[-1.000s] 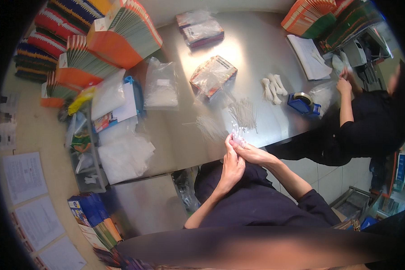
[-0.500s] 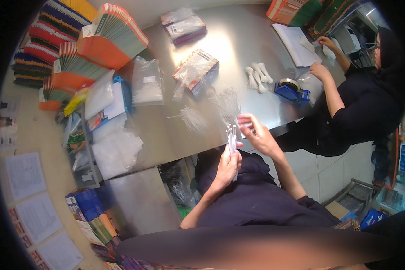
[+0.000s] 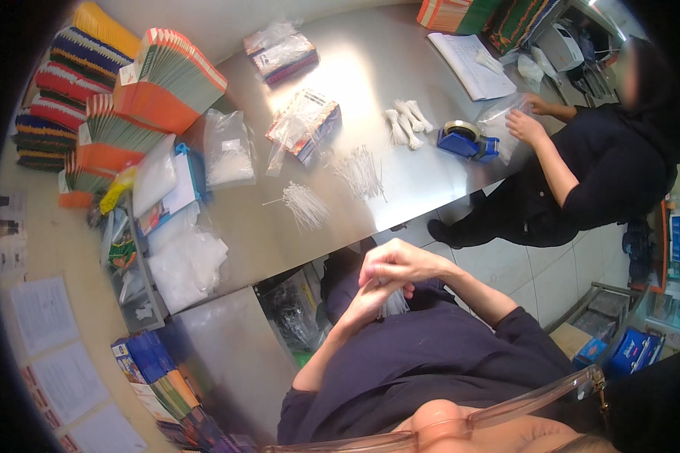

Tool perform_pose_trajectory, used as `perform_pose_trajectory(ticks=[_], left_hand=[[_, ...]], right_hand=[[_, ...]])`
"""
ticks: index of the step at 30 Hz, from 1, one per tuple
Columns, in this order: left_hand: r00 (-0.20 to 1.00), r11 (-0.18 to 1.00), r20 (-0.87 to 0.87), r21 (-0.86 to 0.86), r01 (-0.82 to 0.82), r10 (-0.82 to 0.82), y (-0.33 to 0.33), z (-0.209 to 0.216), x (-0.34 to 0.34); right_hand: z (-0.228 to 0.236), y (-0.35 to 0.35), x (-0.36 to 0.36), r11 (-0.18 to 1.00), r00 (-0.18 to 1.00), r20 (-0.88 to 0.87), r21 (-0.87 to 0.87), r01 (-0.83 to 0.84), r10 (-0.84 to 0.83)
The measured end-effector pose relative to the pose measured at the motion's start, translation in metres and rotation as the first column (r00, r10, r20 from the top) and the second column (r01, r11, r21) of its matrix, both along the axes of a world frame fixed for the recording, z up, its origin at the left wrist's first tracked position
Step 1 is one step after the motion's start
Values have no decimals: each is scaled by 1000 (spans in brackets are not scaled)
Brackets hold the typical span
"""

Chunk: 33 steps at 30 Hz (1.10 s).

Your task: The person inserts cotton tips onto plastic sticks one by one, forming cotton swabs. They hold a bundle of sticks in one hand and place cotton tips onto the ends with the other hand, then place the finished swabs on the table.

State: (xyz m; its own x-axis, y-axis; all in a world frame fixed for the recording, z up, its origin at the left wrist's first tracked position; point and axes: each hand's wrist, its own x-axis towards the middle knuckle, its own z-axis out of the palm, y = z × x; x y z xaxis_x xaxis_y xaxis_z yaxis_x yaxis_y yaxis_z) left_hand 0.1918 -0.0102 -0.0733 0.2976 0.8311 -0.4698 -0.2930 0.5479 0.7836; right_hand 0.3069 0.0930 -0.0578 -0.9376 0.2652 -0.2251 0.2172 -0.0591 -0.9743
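Observation:
Close to my body, off the table's near edge, my left hand [image 3: 361, 307] is closed round a bundle of thin white strips that look like cable ties [image 3: 393, 305]. My right hand [image 3: 405, 262] lies over the top of the bundle, its fingers folded across my left hand, covering the upper ends. The right fingertips are partly hidden. On the metal table [image 3: 242, 260] beyond my hands, two loose piles of the same white cable ties lie apart, a left pile [image 3: 305, 205] and a right pile [image 3: 360, 174].
Several tied white bundles [image 3: 408, 123] lie beside a blue tape dispenser [image 3: 465, 142]. A co-worker [image 3: 574, 166] at the right handles a clear plastic bag [image 3: 499, 124]. Plastic-wrapped boxes [image 3: 306, 121], a clear bag [image 3: 228, 151] and orange-edged packet stacks [image 3: 170, 90] stand farther back and left.
My hands have come nearer my body, and my right hand has gone from beside the bundle to over its top. The co-worker's hands have moved onto the clear bag.

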Motion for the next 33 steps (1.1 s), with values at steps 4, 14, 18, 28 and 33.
perform_pose_trajectory(ticks=[4, 14, 18, 28, 33], left_hand=[[968, 978, 184, -151, -145, 172, 0, -3, 3], [860, 859, -134, 234, -455, 492, 18, -13, -8], [897, 897, -58, 91, -433, 439, 14, -21, -4], [617, 752, -557, 654, -86, 555, 18, 20, -23], [284, 742, -954, 259, 618, 96, 7, 25, 28]], right_hand=[[7, 8, 15, 946, 944, -61, -8, 325, -325], [-32, -25, 8, 987, 992, -81, -139, 86, -98], [-41, -27, 13, 871, 998, 3, -488, 52, -58], [-20, 11, 50, 979, 953, 264, -176, -106, 151], [-10, 12, 50, 860, 899, 317, 316, -400, 302]])
